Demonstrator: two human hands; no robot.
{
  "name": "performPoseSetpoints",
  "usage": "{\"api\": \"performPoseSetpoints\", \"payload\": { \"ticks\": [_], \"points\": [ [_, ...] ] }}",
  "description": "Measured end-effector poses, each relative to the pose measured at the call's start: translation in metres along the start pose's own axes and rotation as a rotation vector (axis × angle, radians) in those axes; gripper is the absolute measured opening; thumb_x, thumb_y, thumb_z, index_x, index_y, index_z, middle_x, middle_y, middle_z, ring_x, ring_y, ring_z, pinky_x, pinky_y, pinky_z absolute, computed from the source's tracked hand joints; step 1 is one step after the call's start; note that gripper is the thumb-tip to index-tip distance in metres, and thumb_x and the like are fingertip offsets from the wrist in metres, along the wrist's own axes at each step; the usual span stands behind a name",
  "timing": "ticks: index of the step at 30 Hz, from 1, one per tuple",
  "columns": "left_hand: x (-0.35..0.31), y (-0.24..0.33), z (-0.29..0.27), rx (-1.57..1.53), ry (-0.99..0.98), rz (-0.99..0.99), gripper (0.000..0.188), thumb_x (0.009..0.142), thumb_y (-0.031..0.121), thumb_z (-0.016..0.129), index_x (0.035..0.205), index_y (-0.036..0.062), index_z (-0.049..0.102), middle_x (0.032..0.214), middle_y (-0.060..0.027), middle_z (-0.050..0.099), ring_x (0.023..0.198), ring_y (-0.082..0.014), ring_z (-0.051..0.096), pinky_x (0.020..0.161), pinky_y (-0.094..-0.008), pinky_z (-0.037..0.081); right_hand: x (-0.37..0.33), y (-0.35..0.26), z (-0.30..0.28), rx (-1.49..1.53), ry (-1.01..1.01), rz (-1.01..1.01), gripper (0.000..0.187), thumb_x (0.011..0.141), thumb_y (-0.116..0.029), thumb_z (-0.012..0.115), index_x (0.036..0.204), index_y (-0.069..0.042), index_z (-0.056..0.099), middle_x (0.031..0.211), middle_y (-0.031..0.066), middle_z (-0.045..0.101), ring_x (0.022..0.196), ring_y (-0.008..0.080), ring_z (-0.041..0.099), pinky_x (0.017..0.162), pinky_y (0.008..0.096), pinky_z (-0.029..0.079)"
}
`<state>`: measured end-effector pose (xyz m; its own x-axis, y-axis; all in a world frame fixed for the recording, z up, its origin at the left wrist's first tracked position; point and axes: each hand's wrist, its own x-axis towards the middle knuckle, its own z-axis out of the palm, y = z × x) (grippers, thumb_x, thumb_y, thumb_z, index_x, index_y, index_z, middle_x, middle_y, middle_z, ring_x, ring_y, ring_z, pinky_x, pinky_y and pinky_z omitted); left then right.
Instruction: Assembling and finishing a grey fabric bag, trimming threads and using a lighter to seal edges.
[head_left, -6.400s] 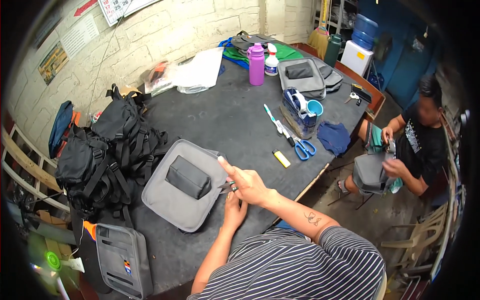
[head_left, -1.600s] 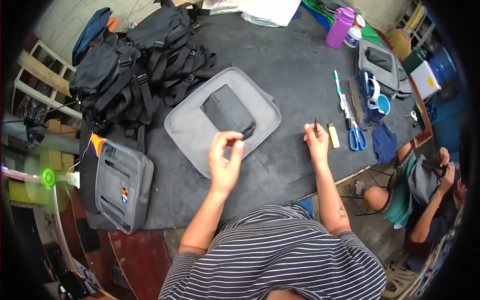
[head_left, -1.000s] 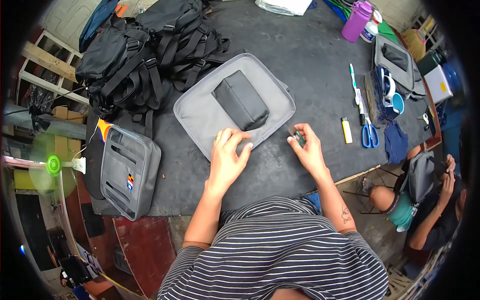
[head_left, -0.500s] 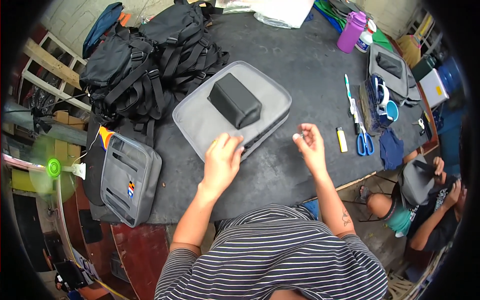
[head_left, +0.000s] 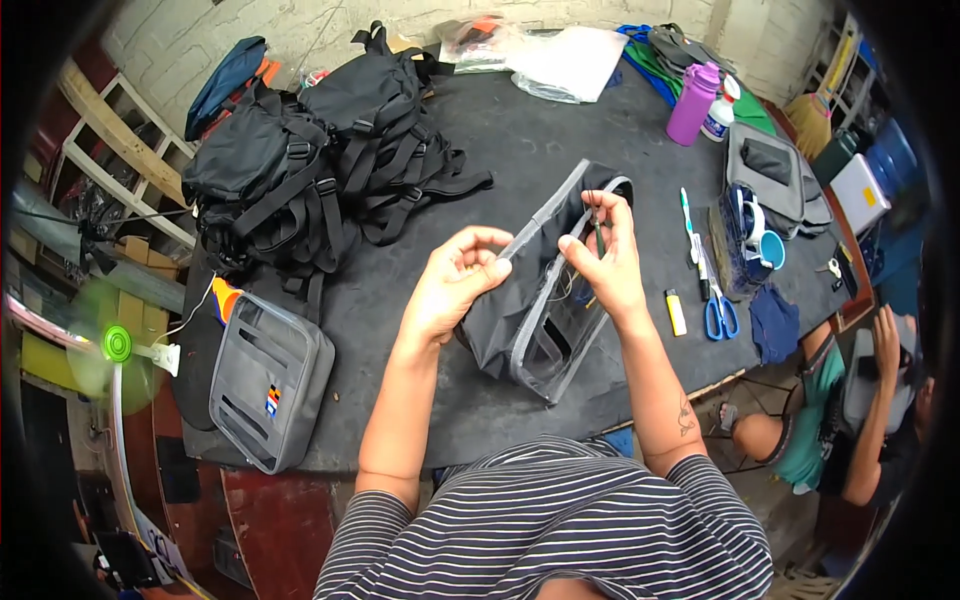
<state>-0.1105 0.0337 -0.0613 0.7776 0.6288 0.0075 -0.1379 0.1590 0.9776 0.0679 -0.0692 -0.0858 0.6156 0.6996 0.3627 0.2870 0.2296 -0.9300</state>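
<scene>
A grey and black zippered bag is tilted up on edge in front of me, its black lining and piped seams showing. My left hand is closed, thumb and fingers pinching the bag's left edge. Over the opposite side, my right hand is closed around a small, thin, dark item whose kind I cannot make out. Pale loose threads hang from the seam just below the right fingers. The black block-shaped piece seen earlier on the bag is hidden.
Black strapped bags lie far left, a grey organizer case near left. On the right are a yellow lighter, blue-handled scissors, a pen, a purple bottle and blue cloth. A co-worker sits beyond the table edge.
The bag has gone from lying flat to tilted on edge, its lining turned to view. Both hands have moved onto it, the right one up and inward. The co-worker's arms have shifted.
</scene>
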Motion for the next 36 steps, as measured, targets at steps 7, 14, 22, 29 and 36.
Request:
{"api": "performPoseSetpoints", "payload": {
  "ticks": [7, 14, 22, 29, 36],
  "points": [
    [-0.008, 0.011, 0.028, 0.751, 0.269, 0.440, 0.014, 0.075, -0.003, 0.071, 0.089, -0.0027, 0.068, 0.074, -0.0015, 0.060, 0.060, -0.0046, 0.049, 0.056, -0.0209, 0.041, -0.007, -0.030, -0.018, -0.325, 0.025, -0.072, 0.057, 0.071, -0.009, 0.070, 0.122, -0.006, 0.044, 0.111, 0.0094, 0.037, 0.093, 0.0179, 0.049, 0.073, 0.0297, 0.045],
    [-0.004, 0.019, 0.039, 1.012, 0.169, 0.512, 0.006, 0.084, 0.003, 0.057, 0.088, 0.0023, 0.052, 0.077, -0.0141, 0.055, 0.073, -0.0340, 0.059, 0.063, -0.0399, 0.047, -0.013, -0.068, -0.009, -0.525, -0.082, -0.375, 0.033, 0.078, -0.009, 0.067, 0.109, -0.004, 0.057, 0.097, 0.0135, 0.054, 0.080, 0.0308, 0.061, 0.068, 0.0376, 0.049],
    [0.017, -0.004, 0.007, 0.348, -0.186, 0.192, 0.007, 0.093, 0.007, 0.052, 0.088, 0.0019, 0.051, 0.081, 0.0033, 0.049, 0.078, -0.0058, 0.044, 0.068, -0.0215, 0.038, -0.024, -0.053, -0.013, -0.492, -0.108, -0.275, 0.025, 0.074, -0.013, 0.073, 0.096, -0.005, 0.066, 0.083, 0.0071, 0.057, 0.063, 0.0216, 0.060, 0.059, 0.0315, 0.049],
    [-0.004, 0.017, 0.036, 0.409, 0.029, 0.287, 0.016, 0.086, 0.000, 0.062, 0.101, -0.0019, 0.065, 0.084, -0.0014, 0.060, 0.075, -0.0051, 0.052, 0.068, -0.0198, 0.043, -0.032, -0.039, -0.002, -0.462, -0.010, -0.248, 0.024, 0.082, -0.017, 0.066, 0.102, -0.004, 0.060, 0.091, 0.0144, 0.062, 0.081, 0.0320, 0.064, 0.069, 0.0385, 0.051],
    [-0.005, 0.018, 0.043, 0.841, 0.139, 0.485, 0.012, 0.078, -0.005, 0.066, 0.090, -0.0057, 0.064, 0.071, -0.0100, 0.061, 0.058, -0.0148, 0.054, 0.055, -0.0262, 0.043, -0.037, -0.033, -0.001, -0.453, 0.106, -0.358, 0.028, 0.080, -0.010, 0.067, 0.104, 0.000, 0.056, 0.093, 0.0120, 0.062, 0.080, 0.0292, 0.064, 0.068, 0.0366, 0.051]
  ]
}}
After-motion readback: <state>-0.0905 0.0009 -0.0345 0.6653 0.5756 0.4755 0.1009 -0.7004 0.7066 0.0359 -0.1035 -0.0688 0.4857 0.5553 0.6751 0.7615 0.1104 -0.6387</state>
